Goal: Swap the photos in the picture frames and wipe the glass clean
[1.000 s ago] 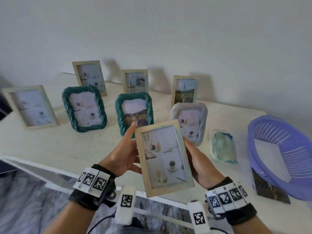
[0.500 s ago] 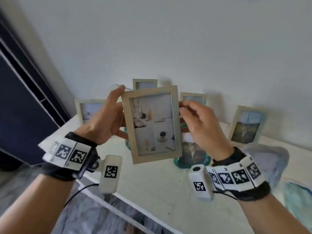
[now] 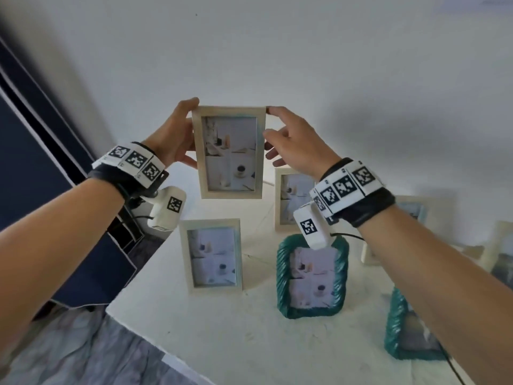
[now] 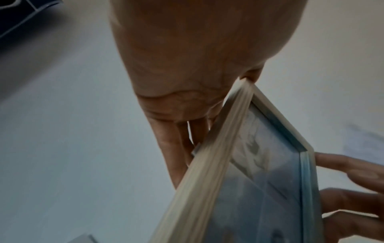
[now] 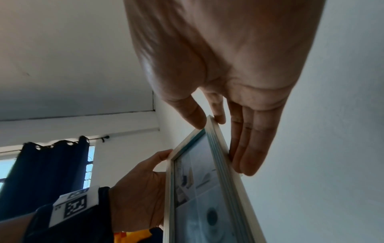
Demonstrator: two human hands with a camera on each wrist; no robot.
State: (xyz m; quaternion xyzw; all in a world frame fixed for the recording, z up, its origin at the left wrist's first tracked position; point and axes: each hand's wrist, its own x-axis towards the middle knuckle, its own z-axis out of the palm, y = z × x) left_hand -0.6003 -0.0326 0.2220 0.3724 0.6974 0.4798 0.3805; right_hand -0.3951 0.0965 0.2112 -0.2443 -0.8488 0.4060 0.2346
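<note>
A beige wooden picture frame (image 3: pixel 229 152) with a collage photo of cups is held upright in the air before the white wall, glass toward me. My left hand (image 3: pixel 186 134) grips its left edge, thumb at the front and fingers behind. My right hand (image 3: pixel 273 122) pinches the top right corner between thumb and index finger, with the other fingers behind the right edge. In the left wrist view the frame (image 4: pixel 259 180) runs edge-on past my left hand (image 4: pixel 187 131). The right wrist view shows my right hand (image 5: pixel 214 121) on the frame's (image 5: pixel 199 189) upper corner.
On the white table (image 3: pixel 222 343) below stand a beige frame (image 3: pixel 212 257), a green rope frame (image 3: pixel 312 276), another beige frame (image 3: pixel 291 198) behind, and a second green frame (image 3: pixel 408 329) at the right. A dark blue curtain (image 3: pixel 27 162) hangs left of the table.
Both hands have lifted the beige frame from low over the table to high in front of the wall. The right hand shifted up to the top right corner. My view swung left.
</note>
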